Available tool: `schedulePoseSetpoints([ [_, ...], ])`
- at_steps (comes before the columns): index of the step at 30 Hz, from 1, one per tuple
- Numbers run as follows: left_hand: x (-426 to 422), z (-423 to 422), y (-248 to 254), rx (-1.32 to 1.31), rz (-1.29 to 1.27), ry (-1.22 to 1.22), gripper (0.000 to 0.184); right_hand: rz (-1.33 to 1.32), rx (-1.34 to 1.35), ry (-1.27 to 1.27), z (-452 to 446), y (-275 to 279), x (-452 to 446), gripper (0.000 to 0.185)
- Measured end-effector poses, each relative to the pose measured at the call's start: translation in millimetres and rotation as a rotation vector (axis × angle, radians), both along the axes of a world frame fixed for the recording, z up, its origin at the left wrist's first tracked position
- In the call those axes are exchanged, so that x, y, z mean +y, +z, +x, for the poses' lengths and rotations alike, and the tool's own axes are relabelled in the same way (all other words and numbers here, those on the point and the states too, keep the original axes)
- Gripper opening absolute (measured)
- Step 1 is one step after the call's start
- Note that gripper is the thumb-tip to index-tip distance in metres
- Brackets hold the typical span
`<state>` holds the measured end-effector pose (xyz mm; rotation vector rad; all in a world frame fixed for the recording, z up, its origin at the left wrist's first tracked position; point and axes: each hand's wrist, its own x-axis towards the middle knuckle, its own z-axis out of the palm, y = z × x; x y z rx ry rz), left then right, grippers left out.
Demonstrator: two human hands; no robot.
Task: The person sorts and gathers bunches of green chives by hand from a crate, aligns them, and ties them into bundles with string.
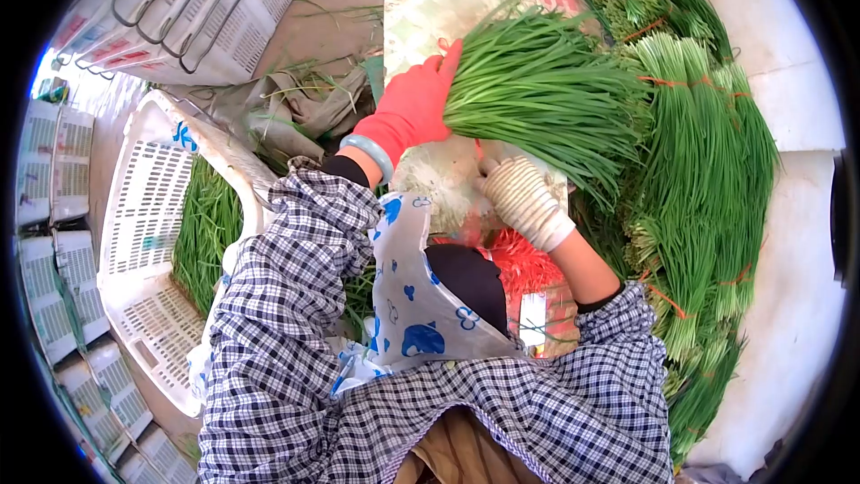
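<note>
A large bunch of long green stalks (546,90) lies over a pale, worn board (421,18). My left hand (419,99), in a red glove, is wrapped round the left end of the bunch. Just below the bunch is my right hand (521,197), in a striped cream glove, with its fingers pinched on a thin red tie (479,151) that hangs from the bunch's lower edge. The part of the tie behind the stalks is hidden. Below the board, a pile of red ties (524,264) sits close to my right wrist.
Tied green bunches (699,143) are stacked along the right side, beside a white surface (797,242). On the left stands a white basket (134,215) with loose greens (206,233) in it. White crates (179,9) are at the upper left, with crumpled cloth (305,108) nearby.
</note>
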<state>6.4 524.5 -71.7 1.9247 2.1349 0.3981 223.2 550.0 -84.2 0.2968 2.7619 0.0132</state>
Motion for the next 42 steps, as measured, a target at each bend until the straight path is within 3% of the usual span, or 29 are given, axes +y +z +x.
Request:
schedulePoseSetpoints([
  [1,0.0,-1.0,0.8,-0.020,0.031,-0.012,0.115,0.018,0.292,0.093,-0.1,-2.2,3.3,0.017],
  [2,0.6,-1.8,1.1,-0.013,0.036,-0.001,0.115,0.021,0.299,0.105,-4.5,-7.1,5.3,0.017],
  [4,2.4,-1.7,0.9,-0.015,-0.015,0.020,0.115,-0.661,0.886,-0.204,-15.8,-9.7,8.7,0.012],
  [5,3.5,-3.5,1.5,0.005,-0.041,0.006,0.117,-1.028,0.890,-0.547,-20.2,-6.8,3.6,0.007],
  [6,4.8,-4.9,2.1,0.006,-0.040,0.014,0.117,-1.031,0.887,-0.540,-23.0,-0.1,7.0,0.007],
  [8,6.8,-7.4,2.1,0.012,-0.090,-0.009,0.118,-0.814,0.970,-0.692,-31.4,18.0,14.9,0.005],
  [9,6.7,-7.8,2.2,0.013,-0.091,-0.008,0.118,-0.749,1.003,-0.620,-33.6,24.0,18.5,0.008],
  [16,6.2,-9.4,1.4,-0.006,-0.095,-0.002,0.119,-1.005,0.846,-0.734,-36.6,43.3,25.2,0.011],
  [18,5.3,-9.3,3.4,-0.014,-0.104,-0.007,0.120,-0.880,0.865,-0.677,-37.0,55.5,36.1,0.010],
  [20,3.7,-9.4,5.2,-0.028,-0.100,0.005,0.120,0.048,0.868,-0.183,-43.7,63.3,55.2,0.009],
  [21,5.3,-9.8,4.3,-0.028,-0.097,0.009,0.120,0.097,0.881,-0.164,-45.5,66.0,62.0,0.008],
  [22,6.7,-12.4,1.6,-0.057,-0.091,-0.002,0.119,0.110,0.900,-0.172,-44.4,65.5,69.5,0.008],
  [24,8.6,-18.0,1.6,-0.087,-0.082,-0.002,0.119,-0.253,0.971,-0.379,-29.8,72.4,63.4,0.008],
  [26,8.6,-16.9,2.3,-0.071,-0.133,-0.011,0.118,-0.735,0.834,-0.482,-1.6,74.3,59.7,0.009],
  [28,8.4,-17.3,1.1,-0.070,-0.115,-0.012,0.117,-0.777,0.782,-0.460,21.0,72.6,52.7,0.008],
  [32,7.1,-16.5,-3.9,-0.056,-0.080,-0.021,0.119,-0.632,1.040,-0.427,4.9,66.3,52.7,0.006],
  [34,6.3,-14.6,1.3,-0.044,-0.097,-0.001,0.113,0.022,1.064,-0.045,-37.9,79.5,61.2,0.008],
  [36,4.2,-10.4,8.2,-0.028,-0.117,0.012,0.107,0.184,0.951,0.068,-83.7,77.4,73.0,0.010],
  [38,3.3,-12.3,14.3,-0.029,-0.144,-0.001,0.088,0.354,0.688,0.211,-118.2,55.9,95.1,0.010],
  [39,6.5,-13.3,5.9,-0.010,-0.143,0.013,0.074,0.312,0.530,0.158,-127.5,44.4,104.9,0.013],
  [40,7.1,-14.6,7.5,-0.009,-0.140,0.023,0.074,0.312,0.533,0.169,-130.3,31.8,112.9,0.013],
  [42,7.2,-7.2,10.5,0.013,-0.162,-0.001,0.076,-0.042,0.479,-0.085,-124.0,12.7,130.9,0.023],
])
